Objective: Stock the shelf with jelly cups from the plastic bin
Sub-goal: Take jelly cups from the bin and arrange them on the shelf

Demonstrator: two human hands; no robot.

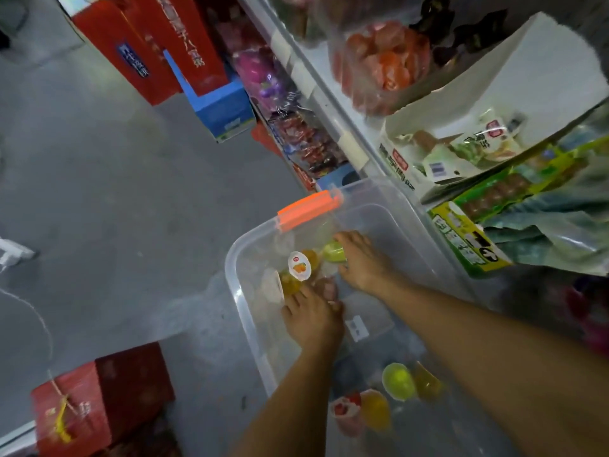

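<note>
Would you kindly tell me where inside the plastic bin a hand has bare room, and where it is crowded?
Bare floor lies along the shelf-side wall of the plastic bin, right of the right hand, and around the white sticker mid-bin. Crowded: the jelly cups between the orange latch and the left hand, and the near-end cups.

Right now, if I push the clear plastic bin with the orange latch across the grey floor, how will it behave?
The clear plastic bin probably feels light and slides easily: it holds only a few small jelly cups and the grey floor looks smooth. The rounded cups lie loose, so they would likely roll about inside. Its thin-looking walls may flex.
</note>
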